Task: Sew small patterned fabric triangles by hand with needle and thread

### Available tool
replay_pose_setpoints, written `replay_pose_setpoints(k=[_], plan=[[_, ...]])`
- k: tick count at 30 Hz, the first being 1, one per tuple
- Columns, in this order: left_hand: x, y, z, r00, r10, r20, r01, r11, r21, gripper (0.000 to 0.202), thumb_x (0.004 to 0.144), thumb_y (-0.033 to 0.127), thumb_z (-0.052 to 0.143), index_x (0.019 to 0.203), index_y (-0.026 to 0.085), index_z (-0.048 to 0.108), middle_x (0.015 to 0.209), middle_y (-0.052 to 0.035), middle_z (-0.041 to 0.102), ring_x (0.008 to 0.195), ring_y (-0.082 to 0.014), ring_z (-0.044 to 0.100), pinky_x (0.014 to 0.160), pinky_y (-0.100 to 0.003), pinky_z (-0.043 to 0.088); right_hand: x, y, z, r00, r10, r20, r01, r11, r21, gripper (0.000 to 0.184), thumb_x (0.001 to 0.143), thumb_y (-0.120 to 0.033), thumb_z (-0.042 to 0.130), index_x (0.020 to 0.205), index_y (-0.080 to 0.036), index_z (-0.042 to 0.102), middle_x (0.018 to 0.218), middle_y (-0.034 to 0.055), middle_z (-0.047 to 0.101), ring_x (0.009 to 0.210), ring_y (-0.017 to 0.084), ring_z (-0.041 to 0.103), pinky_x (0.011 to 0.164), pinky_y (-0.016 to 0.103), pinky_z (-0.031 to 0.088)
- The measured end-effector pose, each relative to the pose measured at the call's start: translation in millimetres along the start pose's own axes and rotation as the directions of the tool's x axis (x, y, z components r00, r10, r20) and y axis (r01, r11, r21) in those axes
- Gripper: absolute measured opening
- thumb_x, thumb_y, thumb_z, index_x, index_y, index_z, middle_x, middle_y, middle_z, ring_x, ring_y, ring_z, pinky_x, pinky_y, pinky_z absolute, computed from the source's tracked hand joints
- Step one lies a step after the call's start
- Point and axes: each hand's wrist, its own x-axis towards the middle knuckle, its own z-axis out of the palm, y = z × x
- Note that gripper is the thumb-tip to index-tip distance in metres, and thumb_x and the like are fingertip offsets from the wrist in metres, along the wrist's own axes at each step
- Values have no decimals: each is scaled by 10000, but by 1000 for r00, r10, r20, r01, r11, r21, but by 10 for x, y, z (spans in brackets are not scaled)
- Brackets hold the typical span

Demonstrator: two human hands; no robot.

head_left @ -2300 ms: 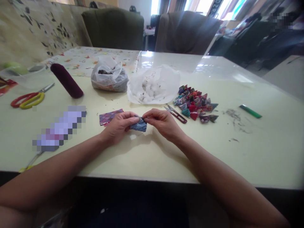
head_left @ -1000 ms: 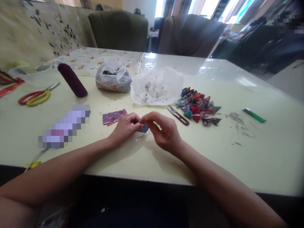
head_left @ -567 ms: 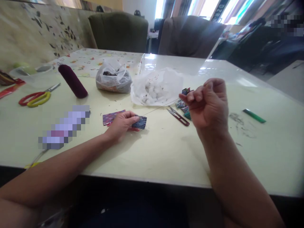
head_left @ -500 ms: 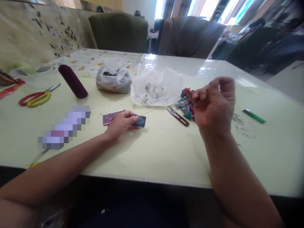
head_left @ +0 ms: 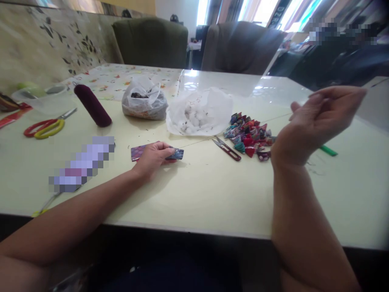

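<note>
My left hand [head_left: 153,159] is closed on a small piece of dark blue patterned fabric [head_left: 178,153], pinched between thumb and fingers just above the table. A thin thread [head_left: 199,141] stretches from that fabric up to the right. At its far end my right hand [head_left: 316,117] is raised with its fingers pressed together on the thread; whether they also hold a needle cannot be seen. Under my left hand lies a purple patterned strip of fabric [head_left: 138,152]. Between the hands rest thread snips [head_left: 227,149] and a heap of small stuffed fabric pieces [head_left: 251,138].
Behind the snips lies a white plastic bag [head_left: 212,109] with white stuffing; a second plastic bag [head_left: 144,101] stands beside it. On the left are a maroon cylinder [head_left: 92,105], red-and-yellow scissors [head_left: 50,126] and a blurred-out object [head_left: 83,164]. A green object [head_left: 329,150] lies right.
My right hand has moved right and slightly up, drawing the thread out longer and uncovering the heap of fabric pieces. My left hand has stayed nearly still with the fabric.
</note>
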Motion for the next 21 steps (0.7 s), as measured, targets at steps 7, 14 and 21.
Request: replay_pose_setpoints(k=[7,14,21], plan=[[-5,-2,8,1000,3,19,-2,1000,-5,188,702,239,818,694,143,658,762,-28,674,766,-148,655,769,-317,579,-94,28,162,995,-62,-76,59,997,-45,108,969,-211,526,885,-260,572,867,52,536,836,204,568,739,371,488],[-31,-27,14,998,20,58,-19,1000,-15,252,689,286,853,753,148,652,795,-19,688,785,-150,669,798,-326,570,-630,-257,652,884,21,467,-28,1000,7,124,860,-147,671,759,-216,652,774,4,556,712,146,507,689,317,408],[-45,-44,3,995,53,85,-56,998,25,243,699,336,855,763,152,708,806,-22,698,762,-143,655,746,-290,544,-905,-350,769,770,29,638,-8,999,-35,128,885,-168,665,764,-206,681,721,0,549,711,142,516,665,282,385]])
